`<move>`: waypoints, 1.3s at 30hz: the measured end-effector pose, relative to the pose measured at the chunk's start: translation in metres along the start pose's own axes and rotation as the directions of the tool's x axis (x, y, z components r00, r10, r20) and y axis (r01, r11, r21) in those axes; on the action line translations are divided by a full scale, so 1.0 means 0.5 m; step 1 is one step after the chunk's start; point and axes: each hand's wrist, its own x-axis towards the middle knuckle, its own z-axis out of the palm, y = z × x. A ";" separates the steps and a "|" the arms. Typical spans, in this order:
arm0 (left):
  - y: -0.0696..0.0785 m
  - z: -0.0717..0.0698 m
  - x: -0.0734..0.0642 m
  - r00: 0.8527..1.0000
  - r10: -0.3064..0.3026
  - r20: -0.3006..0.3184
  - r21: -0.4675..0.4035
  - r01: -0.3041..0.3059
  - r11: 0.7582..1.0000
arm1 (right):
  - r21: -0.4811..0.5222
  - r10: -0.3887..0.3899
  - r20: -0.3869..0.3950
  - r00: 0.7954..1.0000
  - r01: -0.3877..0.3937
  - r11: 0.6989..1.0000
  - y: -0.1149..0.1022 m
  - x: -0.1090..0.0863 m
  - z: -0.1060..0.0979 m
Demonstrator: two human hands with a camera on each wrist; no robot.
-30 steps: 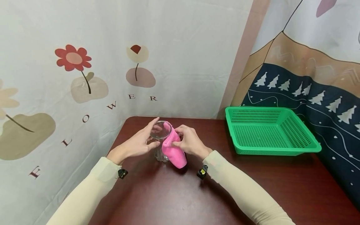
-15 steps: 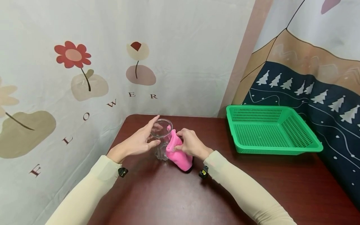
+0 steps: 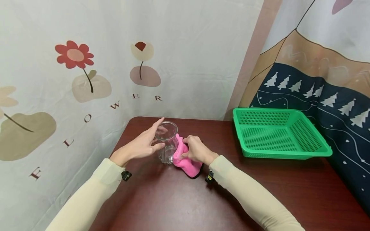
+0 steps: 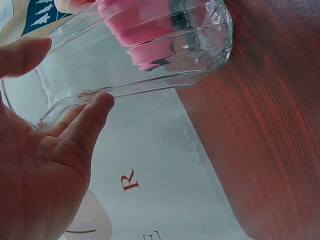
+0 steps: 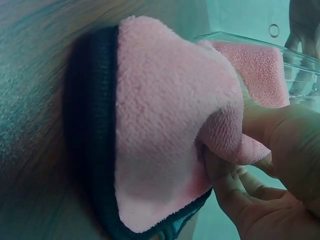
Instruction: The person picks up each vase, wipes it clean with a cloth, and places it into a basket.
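The clear glass jar (image 3: 170, 147) stands upright on the table, its rim round and smooth, its lower body faceted toward the base. The left hand (image 3: 140, 145) is spread wide, with extended fingers on the far side of the jar and the thumb on the near side; the glass lies in the fork between them, with a fingertip against its wall.

The right hand (image 3: 197, 149) pinches a pink cloth (image 3: 188, 167) between thumb and fingers. The cloth is just beside the jar, on its right; it is fuzzy and short-piled, bunched into soft folds, with a dark border along its lower side. Whether that border rests on the table cannot be told.

The table (image 3: 167, 202) is reddish brown with dark streaked grain, faintly glossy, and rounded at its far left corner. On its right side sits a green basket (image 3: 286, 154), rectangular, with a perforated floor and slotted walls. Behind hangs a pale, lightly wrinkled fabric backdrop (image 3: 196, 64) printed with flowers and the letters F, L, O, W, E, R. A navy section (image 3: 292, 101) at right bears white trees. Both sleeves (image 3: 93, 192) are cream.
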 end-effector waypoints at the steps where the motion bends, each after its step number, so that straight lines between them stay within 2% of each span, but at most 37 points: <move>1: 0.001 0.000 0.000 1.000 -0.002 0.001 0.000 0.002 1.000 | 0.001 0.005 0.009 1.000 -0.006 1.000 0.000 0.000 0.001; 12: 0.003 -0.002 -0.003 1.000 -0.011 0.004 0.005 0.011 1.000 | -0.084 -0.042 0.032 0.999 0.045 0.995 -0.002 0.003 0.012; 22: 0.002 -0.001 -0.005 1.000 -0.011 0.002 0.017 0.011 1.000 | 0.016 0.002 0.049 0.999 -0.002 1.000 -0.002 -0.001 0.009; 26: 0.003 -0.002 -0.004 1.000 -0.005 -0.007 0.012 0.005 1.000 | 0.058 0.014 0.031 0.999 -0.016 0.998 0.004 -0.001 0.007; 39: 0.004 -0.003 -0.006 1.000 0.001 -0.008 0.005 -0.001 1.000 | 0.078 -0.016 -0.052 0.999 0.020 0.997 -0.009 -0.003 -0.011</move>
